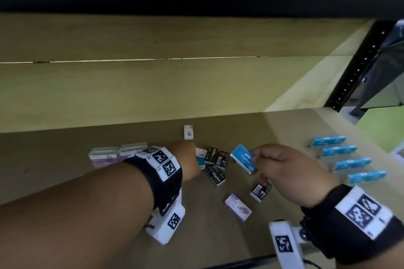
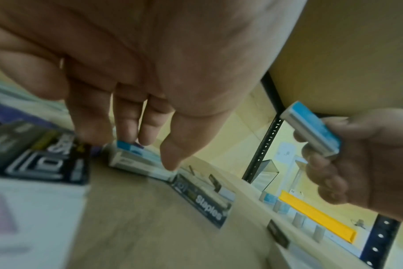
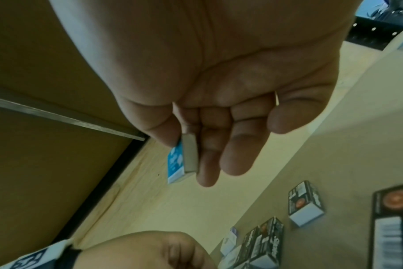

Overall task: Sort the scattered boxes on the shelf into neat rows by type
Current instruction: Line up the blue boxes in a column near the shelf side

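Black boxes (image 1: 215, 165) btwn hands, purple box (image 1: 238, 207) nearby

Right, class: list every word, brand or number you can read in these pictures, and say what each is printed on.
"Staples": blue box held in the right hand.
"Staples": black box lying on the shelf.
"Staples": second black box, upright behind it.
Purple boxes, barcodes and wrist markers: too small or blurred to read.
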